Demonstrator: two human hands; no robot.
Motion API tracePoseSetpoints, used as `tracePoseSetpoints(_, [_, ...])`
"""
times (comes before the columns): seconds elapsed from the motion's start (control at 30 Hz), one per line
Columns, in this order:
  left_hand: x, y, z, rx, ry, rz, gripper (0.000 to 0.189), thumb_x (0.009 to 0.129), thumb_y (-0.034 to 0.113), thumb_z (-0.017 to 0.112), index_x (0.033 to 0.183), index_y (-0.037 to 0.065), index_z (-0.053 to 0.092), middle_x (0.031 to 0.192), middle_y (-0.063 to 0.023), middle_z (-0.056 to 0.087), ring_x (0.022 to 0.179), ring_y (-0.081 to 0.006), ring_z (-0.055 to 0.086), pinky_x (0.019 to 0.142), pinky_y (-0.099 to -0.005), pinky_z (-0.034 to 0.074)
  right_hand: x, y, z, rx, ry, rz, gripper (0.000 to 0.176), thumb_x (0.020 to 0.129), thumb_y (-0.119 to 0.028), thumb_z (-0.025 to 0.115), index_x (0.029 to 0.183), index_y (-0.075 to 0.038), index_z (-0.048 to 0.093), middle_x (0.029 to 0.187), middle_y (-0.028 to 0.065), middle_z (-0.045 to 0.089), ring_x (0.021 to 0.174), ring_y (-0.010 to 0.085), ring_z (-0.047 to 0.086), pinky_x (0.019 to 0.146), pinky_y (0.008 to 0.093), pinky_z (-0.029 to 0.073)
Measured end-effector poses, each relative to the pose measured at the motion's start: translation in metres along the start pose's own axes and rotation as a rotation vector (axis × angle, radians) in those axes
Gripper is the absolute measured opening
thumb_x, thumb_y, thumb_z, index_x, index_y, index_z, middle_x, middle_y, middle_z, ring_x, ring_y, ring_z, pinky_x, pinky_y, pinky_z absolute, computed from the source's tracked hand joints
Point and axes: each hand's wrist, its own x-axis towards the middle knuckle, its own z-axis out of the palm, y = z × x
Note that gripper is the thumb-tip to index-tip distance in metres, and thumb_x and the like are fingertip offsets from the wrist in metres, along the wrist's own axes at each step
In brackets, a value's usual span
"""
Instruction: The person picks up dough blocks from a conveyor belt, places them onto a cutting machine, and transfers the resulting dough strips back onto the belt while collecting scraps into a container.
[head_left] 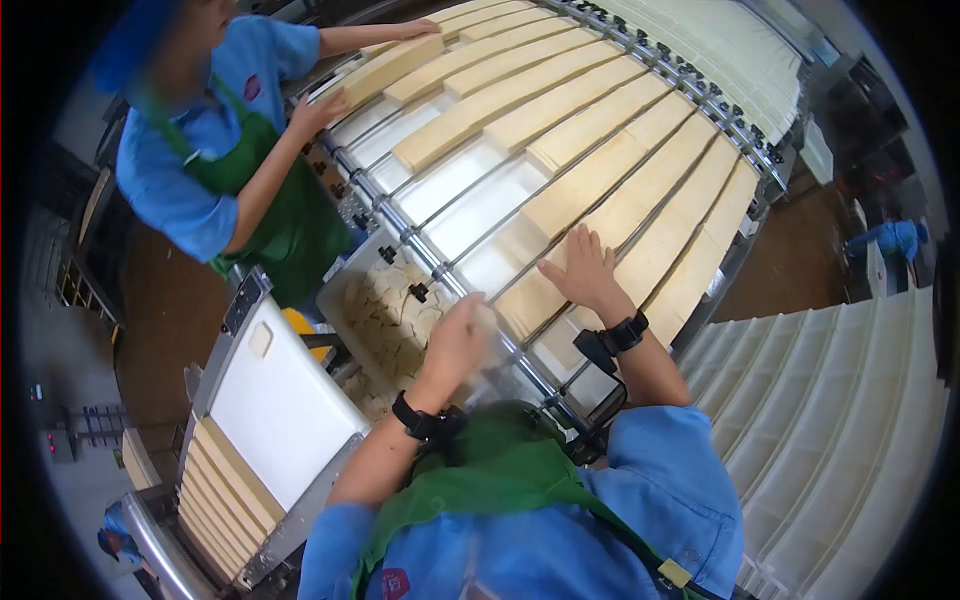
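Note:
Long pale-yellow slabs (574, 202) lie in lanes between thin metal rods on a white conveyor surface (478, 222). My right hand (585, 268) rests on them with its palm down and fingers spread. My left hand (456, 345) is curled and slightly blurred, above the near metal bar (440, 268). Beside its fingers is a whitish smear, and what it holds, if anything, I cannot make out. A short slab piece (533, 302) lies between my two hands. Below my left hand, a bin (338, 318) holds broken pale scraps (395, 310).
Across the conveyor at left, a co-worker in a green apron (285, 210) has both hands on a slab (385, 72). A white board (285, 400) stands at lower left, beside stacked slabs (222, 490). White ridged trays (810, 420) fill the right. Black knobs line the far bar (690, 78).

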Motion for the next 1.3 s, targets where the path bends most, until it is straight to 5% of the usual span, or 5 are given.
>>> tracePoseSetpoints(0.23, [-0.041, -0.022, -0.06, -0.156, 0.195, -0.041, 0.04, 0.083, 0.002, 0.051, 0.122, 0.005, 0.059, 0.106, -0.0115, 0.067, 0.088, -0.0172, 0.066, 0.076, -0.0291, 0.051, 0.001, -0.013, 0.006, -0.281, 0.089, 0.023, 0.095, 0.087, -0.063, 0.052, 0.148, 0.004, 0.024, 0.155, 0.0245, 0.023, 0.144, 0.0403, 0.019, 0.112, 0.0582, 0.018])
tracePoseSetpoints(0.37, [-0.082, -0.071, -0.1, 0.101, 0.171, 0.016, 0.065, 0.088, 0.011, 0.059, 0.146, 0.007, 0.032, 0.15, -0.0244, 0.032, 0.133, -0.0397, 0.042, 0.107, -0.0414, 0.038, -0.011, -0.056, 0.01, -0.114, 0.197, -0.215, 0.09, 0.087, -0.052, 0.06, 0.151, -0.002, 0.02, 0.154, 0.024, 0.023, 0.142, 0.046, 0.019, 0.11, 0.0616, 0.019])
tracePoseSetpoints(0.83, [-0.374, -0.255, -0.215, 0.582, 1.179, -0.992, 0.083, 0.076, 0.033, 0.078, 0.138, -0.004, 0.038, 0.137, -0.0321, 0.039, 0.13, -0.0464, 0.034, 0.11, -0.0488, 0.027, -0.073, -0.307, 0.121, -0.161, -0.201, -0.873, 0.078, 0.085, -0.047, 0.064, 0.147, -0.009, 0.034, 0.152, 0.0227, 0.029, 0.142, 0.0453, 0.02, 0.111, 0.0593, 0.019])
tracePoseSetpoints(1.0, [-0.455, -0.284, -0.262, 0.48, 1.091, -1.372, 0.103, 0.07, 0.038, 0.081, 0.145, -0.002, 0.025, 0.143, -0.0358, 0.027, 0.133, -0.05, 0.026, 0.109, -0.0536, 0.028, -0.121, -0.45, 0.208, -0.158, -0.292, -1.111, 0.075, 0.082, -0.046, 0.065, 0.141, -0.005, 0.043, 0.147, 0.0253, 0.036, 0.138, 0.0463, 0.027, 0.11, 0.0584, 0.022])
tracePoseSetpoints(1.3, [-0.46, -0.28, -0.279, 0.456, 0.939, -1.128, 0.079, 0.069, 0.033, 0.083, 0.12, -0.009, 0.04, 0.115, -0.0294, 0.047, 0.101, -0.0447, 0.05, 0.086, -0.0486, 0.046, -0.203, -0.638, 0.342, -0.196, -0.243, -1.17, 0.079, 0.085, -0.048, 0.06, 0.142, 0.003, 0.039, 0.149, 0.0246, 0.034, 0.14, 0.0428, 0.024, 0.111, 0.0537, 0.021])
